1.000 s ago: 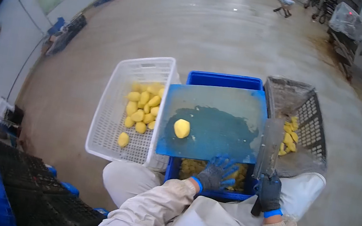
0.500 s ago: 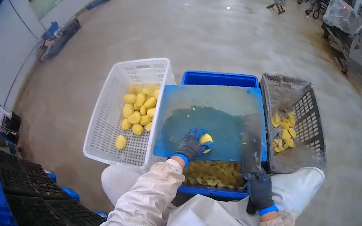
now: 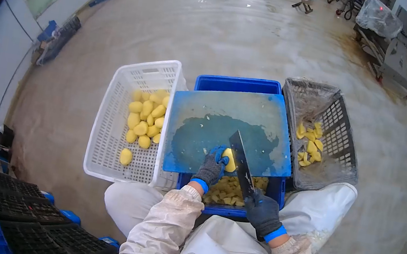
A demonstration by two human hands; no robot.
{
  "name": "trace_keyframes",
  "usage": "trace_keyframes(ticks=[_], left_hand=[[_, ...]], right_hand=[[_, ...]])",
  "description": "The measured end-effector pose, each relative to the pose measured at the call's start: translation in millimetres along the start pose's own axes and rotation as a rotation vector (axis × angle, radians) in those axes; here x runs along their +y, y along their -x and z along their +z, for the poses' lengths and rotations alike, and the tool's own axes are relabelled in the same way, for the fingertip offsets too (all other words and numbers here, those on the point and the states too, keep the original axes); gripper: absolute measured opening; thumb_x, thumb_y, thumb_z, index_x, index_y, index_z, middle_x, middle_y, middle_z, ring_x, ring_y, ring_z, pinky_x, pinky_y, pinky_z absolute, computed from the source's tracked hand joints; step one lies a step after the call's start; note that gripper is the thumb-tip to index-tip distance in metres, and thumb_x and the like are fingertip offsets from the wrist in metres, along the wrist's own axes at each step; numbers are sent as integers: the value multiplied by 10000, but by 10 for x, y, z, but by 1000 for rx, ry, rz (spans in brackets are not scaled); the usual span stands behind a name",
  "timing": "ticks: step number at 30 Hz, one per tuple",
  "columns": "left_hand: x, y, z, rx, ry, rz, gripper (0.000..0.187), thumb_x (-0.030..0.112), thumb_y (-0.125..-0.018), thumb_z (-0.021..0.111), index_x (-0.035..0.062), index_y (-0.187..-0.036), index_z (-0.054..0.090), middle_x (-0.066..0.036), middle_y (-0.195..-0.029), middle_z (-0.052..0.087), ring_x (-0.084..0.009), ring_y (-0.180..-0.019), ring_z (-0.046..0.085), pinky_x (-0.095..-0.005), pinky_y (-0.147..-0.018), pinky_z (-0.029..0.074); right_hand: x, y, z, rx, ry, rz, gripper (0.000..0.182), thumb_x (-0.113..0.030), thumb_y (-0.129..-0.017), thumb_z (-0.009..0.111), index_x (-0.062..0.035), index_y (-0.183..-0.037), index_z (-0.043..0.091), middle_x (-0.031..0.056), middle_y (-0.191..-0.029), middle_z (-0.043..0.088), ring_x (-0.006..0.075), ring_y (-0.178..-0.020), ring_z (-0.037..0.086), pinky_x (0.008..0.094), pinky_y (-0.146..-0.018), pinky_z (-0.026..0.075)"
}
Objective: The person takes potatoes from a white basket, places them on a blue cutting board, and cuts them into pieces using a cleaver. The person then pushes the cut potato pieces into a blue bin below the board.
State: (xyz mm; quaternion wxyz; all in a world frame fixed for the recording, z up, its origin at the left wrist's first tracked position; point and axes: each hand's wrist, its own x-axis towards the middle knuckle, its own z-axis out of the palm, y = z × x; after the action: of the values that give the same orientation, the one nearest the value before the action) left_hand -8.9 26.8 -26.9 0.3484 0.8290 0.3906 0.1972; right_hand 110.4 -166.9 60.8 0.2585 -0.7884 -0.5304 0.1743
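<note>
My gloved left hand (image 3: 211, 166) is closed on a peeled potato (image 3: 229, 160) at the near edge of the wet blue cutting board (image 3: 202, 100). In my gloved right hand (image 3: 262, 213) is a cleaver (image 3: 242, 161), its broad dark blade pointing away from me, close to the potato's right side. Below the board's near edge, cut potato pieces (image 3: 229, 189) fill the open part of a blue bin (image 3: 277, 189). Small scraps lie on the board.
On the left, a white crate (image 3: 100, 134) holds several whole peeled potatoes (image 3: 147, 117). A dark crate (image 3: 345, 134) with yellow potato pieces (image 3: 311, 145) stands on the right. Black crates (image 3: 33, 211) are stacked at lower left. Machinery (image 3: 395, 57) stands at far right.
My right hand has brought the cleaver up and leftward over the board, beside the potato. The left hand still holds the potato. The whole view has shifted slightly.
</note>
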Motion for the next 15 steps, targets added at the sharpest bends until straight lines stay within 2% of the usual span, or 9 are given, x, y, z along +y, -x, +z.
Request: trace_keyframes(ticks=[5, 15], left_hand=[[48, 1, -2, 19, -9, -29, 440, 232, -871, 519, 33, -1258, 453, -213, -1214, 490, -360, -1122, 479, -387, -962, 392], [74, -2, 11, 63, 29, -36, 438, 253, -860, 537, 37, -1235, 474, -210, -1178, 508, -360, -1035, 536, -402, -902, 437]], right_hand=[[-26, 7, -45, -26, 64, 57, 213, -257, -815, 518, -60, -889, 553, 168, -585, 582, 352, -562, 593, 473, -538, 461], [-52, -4, -95, -82, 134, 8, 200, -233, -810, 514, -44, -872, 534, 170, -593, 592, 351, -574, 605, 469, -545, 477]])
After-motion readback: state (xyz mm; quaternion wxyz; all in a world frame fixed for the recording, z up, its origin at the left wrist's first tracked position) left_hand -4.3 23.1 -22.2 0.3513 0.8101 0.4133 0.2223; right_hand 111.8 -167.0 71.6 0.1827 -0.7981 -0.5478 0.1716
